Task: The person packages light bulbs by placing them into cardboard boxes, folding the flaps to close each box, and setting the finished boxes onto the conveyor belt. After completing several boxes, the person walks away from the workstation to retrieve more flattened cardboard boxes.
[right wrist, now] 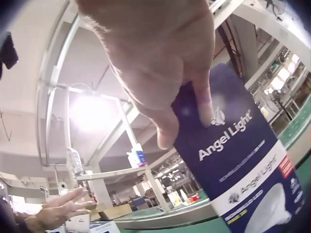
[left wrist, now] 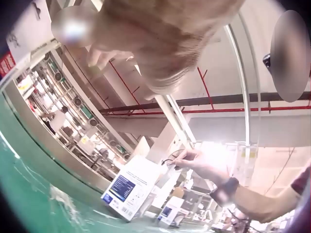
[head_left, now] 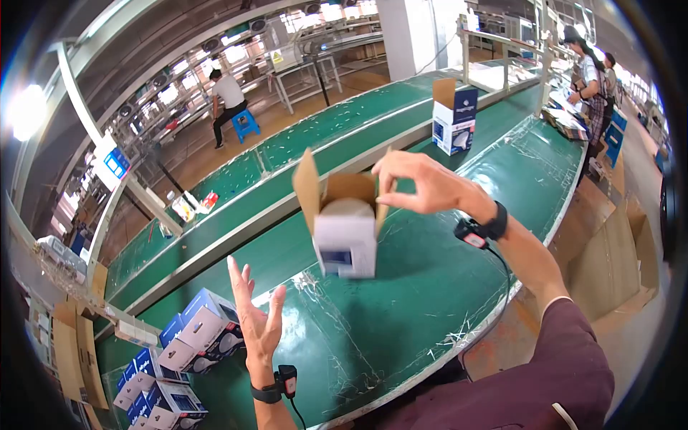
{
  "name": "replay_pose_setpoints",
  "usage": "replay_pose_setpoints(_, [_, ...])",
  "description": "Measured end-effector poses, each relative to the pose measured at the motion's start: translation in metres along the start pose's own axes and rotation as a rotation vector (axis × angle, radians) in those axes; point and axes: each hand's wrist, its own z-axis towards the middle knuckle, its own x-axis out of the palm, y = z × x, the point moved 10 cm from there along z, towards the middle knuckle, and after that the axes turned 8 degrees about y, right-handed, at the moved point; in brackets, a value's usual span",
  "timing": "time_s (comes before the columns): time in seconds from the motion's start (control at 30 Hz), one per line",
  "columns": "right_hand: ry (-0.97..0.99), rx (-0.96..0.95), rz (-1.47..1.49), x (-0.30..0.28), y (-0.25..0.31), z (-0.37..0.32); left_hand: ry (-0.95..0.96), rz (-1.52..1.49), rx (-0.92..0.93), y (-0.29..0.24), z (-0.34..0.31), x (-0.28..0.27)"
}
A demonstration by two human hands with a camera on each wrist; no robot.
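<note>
A white and blue light bulb box [head_left: 345,247] with raised cardboard flaps is over the green belt, blurred in the head view. A pale round top shows inside its mouth. My right hand [head_left: 423,185] pinches the box's right flap between thumb and fingers. Seen from the right wrist, fingers [right wrist: 204,104] lie against the box's dark blue face [right wrist: 228,141], which reads "Angel Light". My left hand [head_left: 259,322] is raised to the left of the box with fingers spread, apart from it and holding nothing.
Several bulb boxes [head_left: 204,333] lie at the belt's near left. Another box [head_left: 454,122] with its flap up stands farther along the green belt [head_left: 423,287]. A metal rail [head_left: 236,235] divides the belts. An open carton [head_left: 609,258] is at right, and people are at the far right and back.
</note>
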Motion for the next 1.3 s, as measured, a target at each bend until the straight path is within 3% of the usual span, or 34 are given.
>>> replay_pose_setpoints(0.13, [0.12, -0.098, 0.061, 0.028, 0.031, -0.045, 0.192, -0.082, 0.198, -0.032, 0.016, 0.041])
replay_pose_setpoints(0.23, [0.115, -0.139, 0.221, 0.05, 0.054, -0.049, 0.529, -0.148, 0.173, -0.061, 0.003, 0.086])
replay_pose_setpoints(0.3, [0.096, -0.184, 0.342, 0.049, 0.076, -0.045, 0.545, -0.096, 0.184, -0.087, -0.017, 0.1])
replay_pose_setpoints(0.37, [-0.017, -0.214, 0.169, 0.027, 0.093, -0.044, 0.336, -0.112, 0.159, -0.091, -0.033, 0.088])
replay_pose_setpoints(0.43, [-0.06, -0.017, 0.32, 0.002, 0.1, -0.052, -0.005, 0.104, 0.337, -0.112, -0.044, 0.062])
replay_pose_setpoints(0.5, [-0.011, 0.134, 0.412, 0.013, 0.109, -0.06, -0.056, 0.101, 0.348, -0.108, -0.051, 0.061])
replay_pose_setpoints(0.57, [-0.005, 0.117, -0.024, 0.028, 0.125, -0.06, 0.084, 0.069, 0.326, -0.112, -0.05, 0.07])
replay_pose_setpoints(0.6, [-0.018, 0.113, -0.064, 0.033, 0.124, -0.066, 0.163, 0.051, 0.32, -0.118, -0.049, 0.072])
replay_pose_setpoints(0.63, [-0.028, 0.106, -0.104, 0.036, 0.126, -0.071, 0.35, -0.138, 0.206, -0.114, -0.047, 0.077])
replay_pose_setpoints(0.7, [-0.016, 0.108, -0.13, 0.045, 0.141, -0.078, 0.473, -0.526, 0.222, -0.119, -0.038, 0.081])
replay_pose_setpoints(0.77, [0.022, 0.109, -0.091, 0.06, 0.15, -0.088, 0.646, -0.507, 0.076, -0.12, -0.031, 0.088])
replay_pose_setpoints(0.83, [0.004, 0.122, -0.078, 0.07, 0.158, -0.095, 0.872, -0.323, -0.254, -0.102, -0.042, 0.116])
replay_pose_setpoints(0.87, [-0.016, 0.134, -0.093, 0.068, 0.16, -0.096, 0.96, -0.312, -0.115, -0.116, -0.046, 0.127])
replay_pose_setpoints(0.97, [-0.075, 0.168, -0.129, 0.068, 0.169, -0.098, 1.231, -0.265, -0.191, -0.113, -0.064, 0.143])
replay_pose_setpoints(1.03, [-0.122, 0.184, -0.165, 0.072, 0.173, -0.1, 1.181, -0.307, -0.239, -0.109, -0.06, 0.141])
replay_pose_setpoints(1.17, [-0.164, 0.142, -0.222, 0.075, 0.178, -0.105, 1.142, -0.365, 0.055, -0.111, -0.054, 0.142])
replay_pose_setpoints(1.2, [-0.148, 0.136, -0.234, 0.077, 0.182, -0.105, 1.211, -0.32, -0.001, -0.104, -0.056, 0.147])
replay_pose_setpoints(1.3, [-0.164, 0.133, -0.193, 0.081, 0.177, -0.111, 1.18, -0.404, -0.199, -0.096, -0.054, 0.146])
